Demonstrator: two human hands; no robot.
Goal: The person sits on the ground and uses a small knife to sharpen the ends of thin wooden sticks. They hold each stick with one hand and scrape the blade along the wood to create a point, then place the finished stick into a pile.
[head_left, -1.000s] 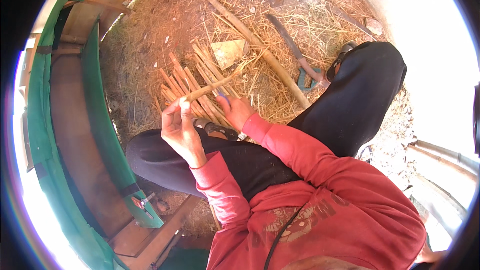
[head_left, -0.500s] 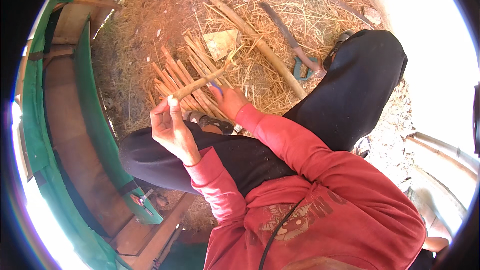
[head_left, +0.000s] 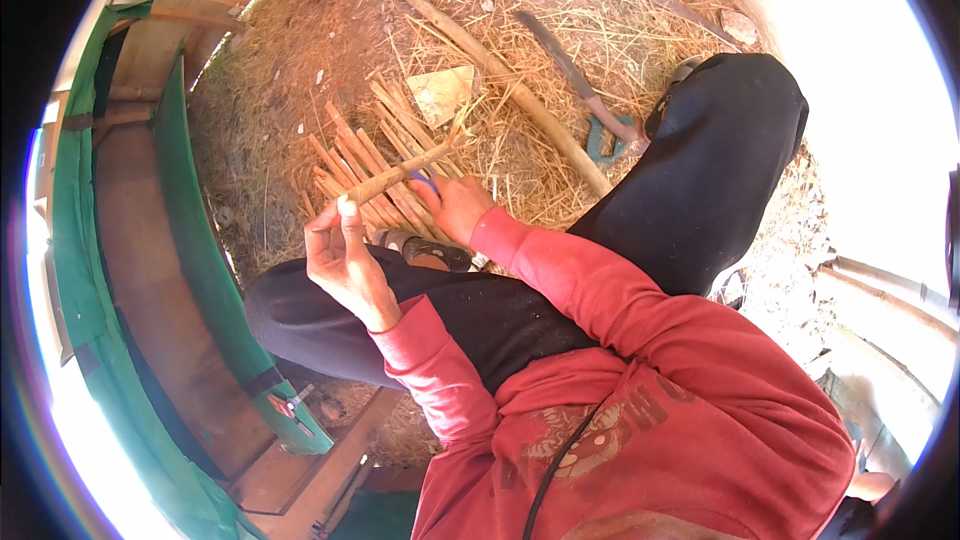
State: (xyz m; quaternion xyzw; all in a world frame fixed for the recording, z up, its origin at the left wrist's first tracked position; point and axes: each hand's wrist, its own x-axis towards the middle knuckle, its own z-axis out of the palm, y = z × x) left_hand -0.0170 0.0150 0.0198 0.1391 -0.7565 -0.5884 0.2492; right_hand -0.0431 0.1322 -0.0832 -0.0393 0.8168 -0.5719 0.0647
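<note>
My left hand point(head_left: 343, 260) pinches the near end of a thin wooden stick point(head_left: 400, 173) that slants up to the right. My right hand point(head_left: 455, 208) grips something small with a blue part against the stick's middle; what it is I cannot tell. Both hands hover above my left knee in black trousers. Just beyond them, several short cut sticks point(head_left: 365, 165) lie side by side on the straw-covered ground.
A long pole point(head_left: 500, 75) lies diagonally across the straw. A blade with a handle point(head_left: 575, 70) lies past it, near my right knee point(head_left: 740, 110). A pale flat scrap point(head_left: 442, 93) sits by the sticks. Green-edged wooden boards point(head_left: 160, 240) run along my left.
Both hands with the stick have stayed together, shifting slightly in the picture as my head moved. The stick's angle is about the same.
</note>
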